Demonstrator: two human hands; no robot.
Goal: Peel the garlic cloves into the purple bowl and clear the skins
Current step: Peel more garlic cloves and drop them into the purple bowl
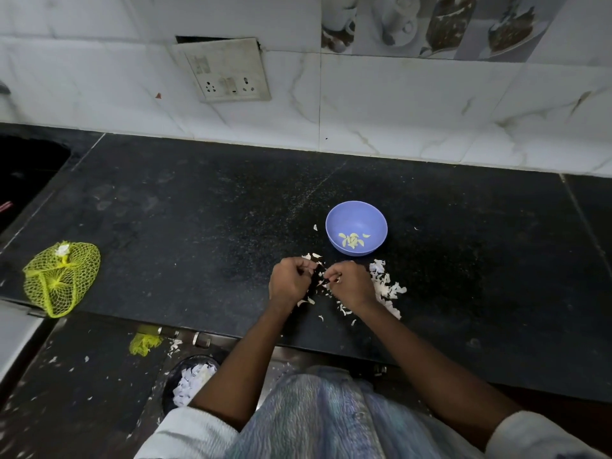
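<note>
Head view: left hand (288,280) and right hand (350,283) curled, fingertips together; held item unclear. Purple bowl (356,227) held peeled cloves (351,240); skins (387,289) lay beside it

On the black counter (198,200) both hands work close together just in front of the purple bowl (356,226), which holds a few peeled garlic cloves (351,240). The left hand (288,281) and right hand (351,283) have fingers curled inward, pinching something too small to tell. White skins (387,288) lie scattered around and beside the hands. A yellow mesh bag (61,276) sits far left, near the counter edge
</note>
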